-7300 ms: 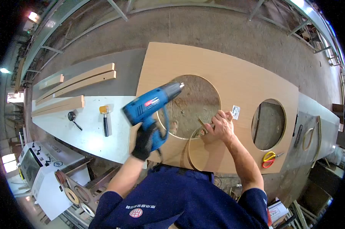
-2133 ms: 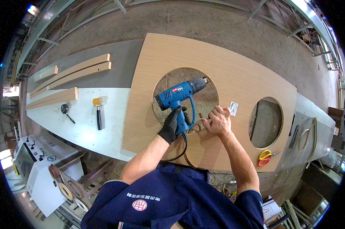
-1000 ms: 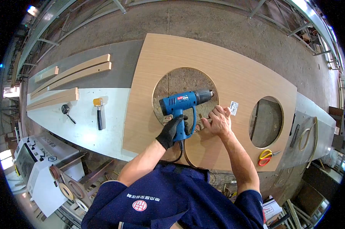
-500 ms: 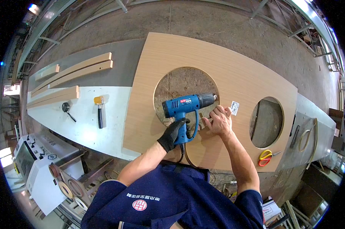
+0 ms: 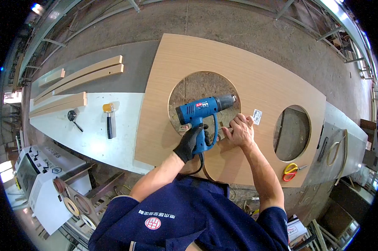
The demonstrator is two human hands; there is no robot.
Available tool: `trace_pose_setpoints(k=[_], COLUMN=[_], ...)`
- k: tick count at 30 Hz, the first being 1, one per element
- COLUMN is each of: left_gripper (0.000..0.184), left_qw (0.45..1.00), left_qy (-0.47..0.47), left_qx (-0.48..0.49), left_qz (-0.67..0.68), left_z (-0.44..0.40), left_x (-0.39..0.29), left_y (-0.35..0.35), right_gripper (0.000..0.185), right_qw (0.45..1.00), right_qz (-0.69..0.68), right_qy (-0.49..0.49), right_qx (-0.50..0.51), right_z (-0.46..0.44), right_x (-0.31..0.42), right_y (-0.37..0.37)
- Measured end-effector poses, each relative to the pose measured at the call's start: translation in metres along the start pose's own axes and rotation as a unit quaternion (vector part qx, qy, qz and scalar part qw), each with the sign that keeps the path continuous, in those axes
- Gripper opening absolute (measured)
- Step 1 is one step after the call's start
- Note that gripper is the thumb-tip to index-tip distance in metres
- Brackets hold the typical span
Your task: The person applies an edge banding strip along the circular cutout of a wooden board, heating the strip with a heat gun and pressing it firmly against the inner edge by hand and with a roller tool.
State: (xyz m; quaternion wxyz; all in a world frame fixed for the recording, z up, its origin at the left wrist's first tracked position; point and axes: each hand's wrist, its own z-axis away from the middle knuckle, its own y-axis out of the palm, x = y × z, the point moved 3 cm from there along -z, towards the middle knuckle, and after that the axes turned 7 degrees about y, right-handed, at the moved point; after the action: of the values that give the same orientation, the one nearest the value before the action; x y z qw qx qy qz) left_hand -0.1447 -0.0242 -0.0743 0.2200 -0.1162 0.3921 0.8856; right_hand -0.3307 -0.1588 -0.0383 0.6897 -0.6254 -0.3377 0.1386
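Observation:
My left hand (image 5: 190, 142), in a black glove, is wrapped around the handle of a blue heat gun (image 5: 199, 109). The gun lies over the large round hole of a wood-grain panel (image 5: 205, 52), its nozzle pointing right toward the hole's edge. Bare, my right hand (image 5: 240, 130) is at the hole's right rim, with fingers curled over the edge and the thumb inside. It seems to pinch a thin edge banding strip there, though the fingers hide most of the grip. A curved brown length of edge banding strip (image 5: 205, 171) hangs near my body.
A white label (image 5: 257, 117) is on the panel, left of a second round hole. Yellow-and-red scissors (image 5: 290, 172) lie at the lower right. A hammer (image 5: 108, 121), a tape measure (image 5: 72, 116) and wooden strips (image 5: 88, 75) rest on the left table. The gun's cord (image 5: 200, 165) trails toward me.
The heat gun has shifted slightly left and its nozzle has tilted upward, away from my right hand. My right hand has stayed almost where it was.

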Motion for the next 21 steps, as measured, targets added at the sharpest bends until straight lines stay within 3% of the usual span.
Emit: trace_pose_setpoints(k=[17, 21], left_gripper=[0.035, 0.035], left_qw=[1.000, 1.000], left_qy=[0.025, 0.023], left_qx=[0.008, 0.015], left_qz=[0.004, 0.010], left_z=[-0.025, -0.025], left_x=[-0.010, -0.009], left_y=[-0.012, -0.014], right_gripper=[0.043, 0.036], right_qw=[0.999, 0.998], right_qz=[0.004, -0.012], right_qy=[-0.010, -0.022], right_qx=[-0.030, -0.054], right_z=[0.001, -0.001], right_x=[-0.002, 0.001], right_y=[0.002, -0.001])
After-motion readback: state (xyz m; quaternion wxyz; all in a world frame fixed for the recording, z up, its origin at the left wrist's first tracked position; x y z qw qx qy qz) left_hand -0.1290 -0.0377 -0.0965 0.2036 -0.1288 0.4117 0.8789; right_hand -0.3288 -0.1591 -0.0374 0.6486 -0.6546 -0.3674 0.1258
